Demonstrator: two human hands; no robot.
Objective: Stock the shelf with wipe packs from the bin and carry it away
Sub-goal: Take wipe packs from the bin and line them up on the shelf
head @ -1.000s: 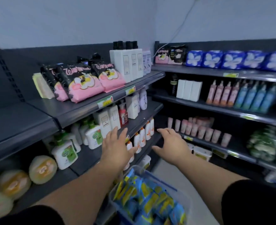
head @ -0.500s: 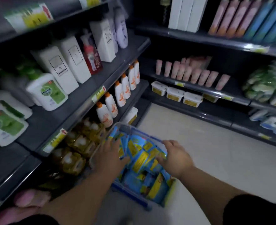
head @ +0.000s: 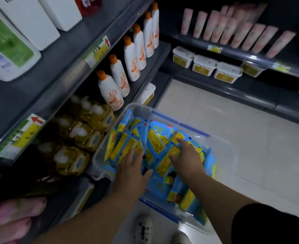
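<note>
Edges first: the bin (head: pixel 179 123), clear with blue strips along its rim, sits on the pale floor (head: pixel 241 138). Its left wall is close to the shelf (head: pixel 57 94) fronts, and the yellow bottles (head: pixel 85 132) stand just beside that wall. White bottles with orange caps (head: pixel 120 78) line the board beyond the bin's far left corner. To the right of the bin and past its far rim I see open floor reaching to the other shelving. My spotted shoe (head: pixel 143 228) stands at the bin's near side.

Blue and yellow wipe packs (head: pixel 155 138) lie inside the bin, on edge and leaning, crowded toward its left and near walls. The far right corner shows bare plastic.

Both arms reach in over the near rim. My left grip (head: pixel 131 171) has straight fingers pushed in among the packs and its thumb spread wide. My right grip (head: pixel 187 159) lies spread flat on top of the packs, forefinger stretched out and clamped on nothing.
</note>
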